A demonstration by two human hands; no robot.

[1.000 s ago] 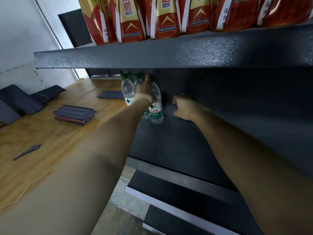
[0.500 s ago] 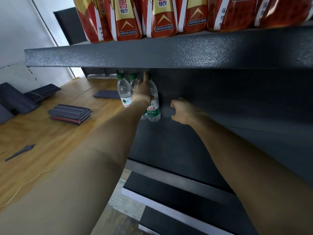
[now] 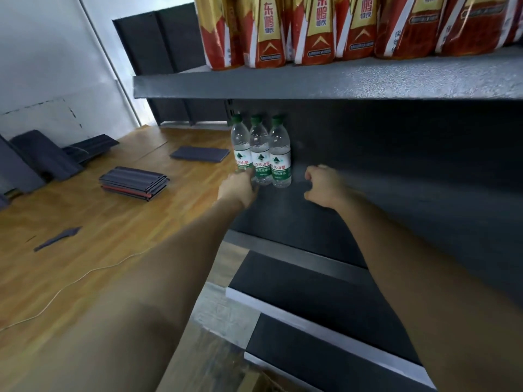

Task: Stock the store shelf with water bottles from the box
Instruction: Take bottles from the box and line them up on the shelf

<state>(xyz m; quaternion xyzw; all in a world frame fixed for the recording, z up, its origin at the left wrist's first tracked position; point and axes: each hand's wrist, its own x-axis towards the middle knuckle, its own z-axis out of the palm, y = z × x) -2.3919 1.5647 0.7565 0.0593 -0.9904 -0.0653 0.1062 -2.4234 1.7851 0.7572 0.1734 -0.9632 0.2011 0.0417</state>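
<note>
Three water bottles (image 3: 260, 149) stand upright in a tight row at the back left corner of the dark shelf (image 3: 396, 199), green caps up, labels facing you, sides touching. Your left hand (image 3: 239, 188) is at the base of the leftmost bottle, right at the shelf's left edge; fingers are hidden behind the hand, so you cannot tell whether they grip it. Your right hand (image 3: 322, 186) sits on the shelf just beside the rightmost bottle, apart from it, fingers curled into a loose fist, holding nothing. The upper shelf (image 3: 311, 83) carries a row of red-and-gold drink bottles (image 3: 283, 32). Stacked dark panels (image 3: 133, 182) lie on the wooden floor (image 3: 85, 227) to the left.
</note>
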